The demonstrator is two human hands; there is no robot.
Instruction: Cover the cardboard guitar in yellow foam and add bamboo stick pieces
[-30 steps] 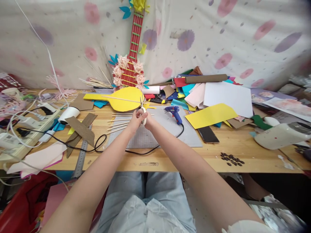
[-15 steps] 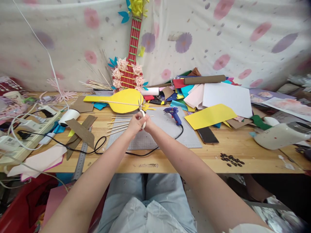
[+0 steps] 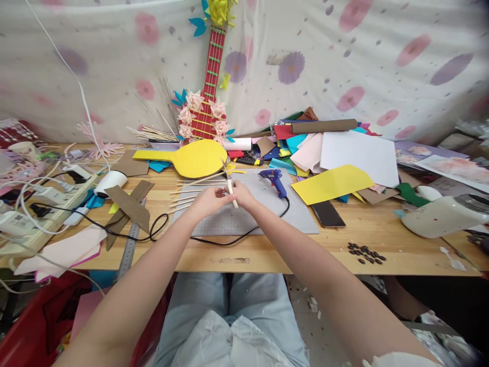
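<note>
Starting at the far left, a white power strip (image 3: 46, 196) with plugs and tangled white cables lies on the wooden table (image 3: 267, 250). Just right of it, a white cup (image 3: 110, 182) lies on its side beside brown cardboard strips (image 3: 128, 204), and a steel ruler (image 3: 128, 250) runs toward the near table edge. A black cord (image 3: 160, 227) loops across the wood toward the grey cutting mat (image 3: 263, 211).

Above the mat's left edge, a yellow paddle-shaped cutout (image 3: 194, 158) lies flat, and a red paper guitar (image 3: 204, 102) with paper flowers leans on the flowered cloth behind it. Several thin wooden sticks (image 3: 187, 196) lie side by side, partly on the mat's left edge.

At the middle, the left hand (image 3: 208, 201) is curled with fingertips pinched on one wooden stick (image 3: 208, 178) that slants up toward the yellow cutout. Touching it, the right hand (image 3: 244, 196) is closed around the white handles of the scissors (image 3: 230, 183), whose blades point up and away, meeting the stick. Both hands hover just over the mat.

Just right of the hands, a blue glue gun (image 3: 273, 178) rests on the mat. Beyond it lie a yellow sheet (image 3: 330, 183), a dark phone (image 3: 326, 214), a white sheet (image 3: 359, 155) on a heap of coloured paper, small dark beads (image 3: 364, 252), and a white appliance (image 3: 443, 214) at the far right.
</note>
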